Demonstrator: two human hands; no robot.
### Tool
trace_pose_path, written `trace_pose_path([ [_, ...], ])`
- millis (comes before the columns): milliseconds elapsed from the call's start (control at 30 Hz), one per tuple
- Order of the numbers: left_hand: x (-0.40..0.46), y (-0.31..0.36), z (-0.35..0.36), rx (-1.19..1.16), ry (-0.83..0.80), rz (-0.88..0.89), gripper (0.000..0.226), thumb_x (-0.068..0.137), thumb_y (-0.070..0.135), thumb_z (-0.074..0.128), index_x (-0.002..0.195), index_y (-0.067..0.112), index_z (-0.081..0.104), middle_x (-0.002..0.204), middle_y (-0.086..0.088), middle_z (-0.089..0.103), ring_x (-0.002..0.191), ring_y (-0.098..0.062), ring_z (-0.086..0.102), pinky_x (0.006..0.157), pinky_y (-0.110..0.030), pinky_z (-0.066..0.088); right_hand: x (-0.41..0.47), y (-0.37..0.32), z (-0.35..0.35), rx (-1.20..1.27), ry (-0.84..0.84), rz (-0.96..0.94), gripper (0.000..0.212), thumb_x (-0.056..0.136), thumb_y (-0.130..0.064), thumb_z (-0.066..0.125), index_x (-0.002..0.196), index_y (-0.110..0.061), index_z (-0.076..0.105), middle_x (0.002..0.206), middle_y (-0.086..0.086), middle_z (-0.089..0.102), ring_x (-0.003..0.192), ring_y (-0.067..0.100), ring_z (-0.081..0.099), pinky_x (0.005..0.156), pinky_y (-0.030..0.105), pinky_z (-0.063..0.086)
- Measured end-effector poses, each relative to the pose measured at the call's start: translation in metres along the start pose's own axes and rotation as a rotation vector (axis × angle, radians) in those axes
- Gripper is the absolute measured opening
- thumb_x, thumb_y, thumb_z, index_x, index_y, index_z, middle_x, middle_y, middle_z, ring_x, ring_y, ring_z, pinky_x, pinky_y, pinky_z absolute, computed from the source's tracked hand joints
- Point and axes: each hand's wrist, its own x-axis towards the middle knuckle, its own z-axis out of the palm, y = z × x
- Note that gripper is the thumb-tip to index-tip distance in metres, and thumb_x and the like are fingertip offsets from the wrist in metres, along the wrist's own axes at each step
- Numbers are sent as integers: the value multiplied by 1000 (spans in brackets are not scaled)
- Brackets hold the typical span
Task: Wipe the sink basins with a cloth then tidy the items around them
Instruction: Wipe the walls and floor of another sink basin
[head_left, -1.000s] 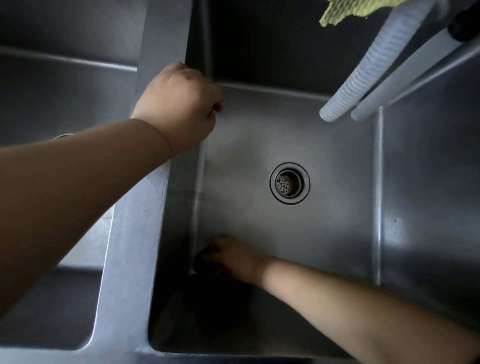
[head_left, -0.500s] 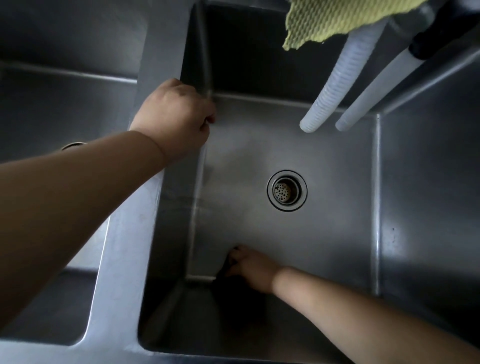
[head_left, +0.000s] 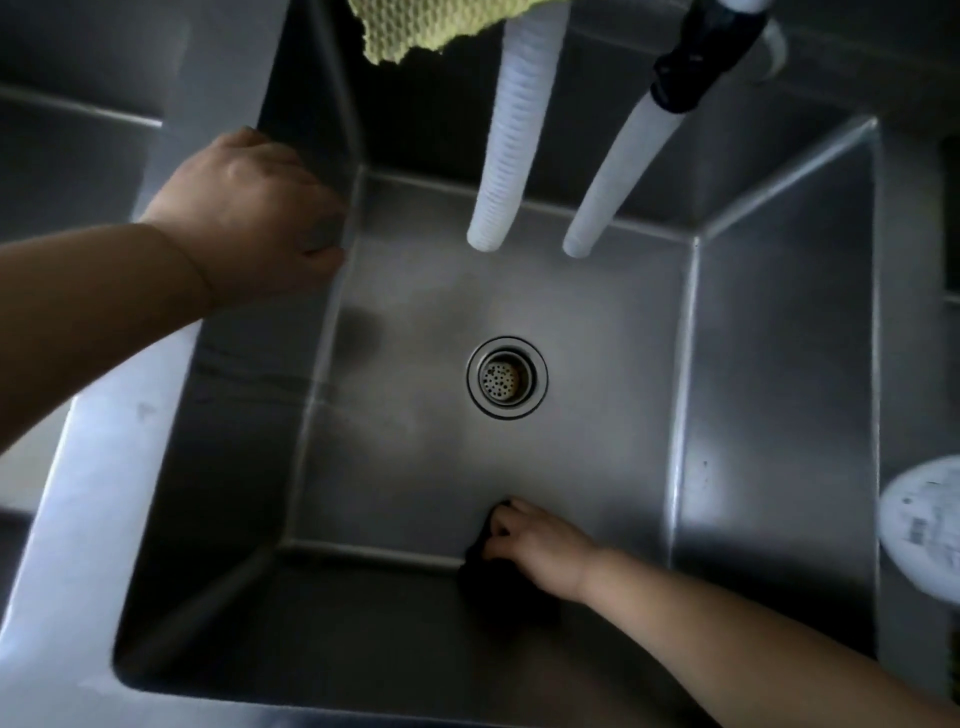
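Down at the near wall of the sink basin (head_left: 769, 374), the right hand (head_left: 540, 543) has slid rightward from the near left corner, its curled fingers (head_left: 501, 525) pressing the dark cloth (head_left: 480, 564), which bunches under and left of them. On the divider, the left hand (head_left: 249, 218) still grips with fingers curled over the edge.

The light is dim and grey. It catches the flat steel rim (head_left: 104, 467) under my left arm, which shines pale, while the near wall of the deep stainless steel basin (head_left: 779, 415) lies in heavy shadow. The wide lens bends the basin's edges outward. A round white object (head_left: 922, 525) at the right edge is blurred.
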Motion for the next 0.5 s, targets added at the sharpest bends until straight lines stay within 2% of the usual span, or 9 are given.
trace_pose_path([
  [67,1,1,0,3,-1,-13,41,80,37,49,95,7,73,75,-21,66,79,-41,63,77,-43,45,-5,11,-3,12,-6,-3,18,93,-28,50,104,-19,61,108,-1,43,103,13,37,78,23,25],
  [167,1,4,1,0,-5,-39,53,79,46,45,104,6,71,78,-24,65,82,-43,61,77,-46,47,-3,23,-14,1,49,28,22,85,-41,57,94,-21,56,97,-6,42,93,10,42,72,22,27],
  [300,2,5,4,15,-44,-42,61,78,51,41,108,6,69,84,-24,66,93,-42,59,82,-47,44,8,34,-33,-58,171,-38,22,86,-38,60,94,-18,62,101,-2,49,98,11,47,79,17,32],
  [333,2,5,4,16,-52,-44,61,78,51,42,108,5,68,84,-24,66,94,-43,59,82,-47,44,10,37,-39,-88,225,-48,21,84,-38,62,91,-18,63,100,-2,50,95,12,50,81,20,35],
  [367,2,5,4,20,-55,-44,61,78,51,42,108,5,68,83,-24,66,93,-43,59,82,-48,44,14,39,-47,-77,291,18,17,83,-37,63,89,-21,64,99,-2,52,92,15,53,82,25,40],
  [400,2,5,4,25,-62,-44,60,79,50,42,108,4,68,83,-24,66,93,-43,59,82,-48,45,20,44,-55,-59,369,68,12,81,-31,64,91,-24,68,98,-1,55,91,19,56,82,30,44],
  [500,2,7,2,41,-101,5,57,82,48,39,101,3,69,83,-24,64,91,-43,59,80,-50,46,37,61,-79,10,567,144,35,77,-4,64,107,-19,72,101,11,59,100,32,53,88,34,47],
])
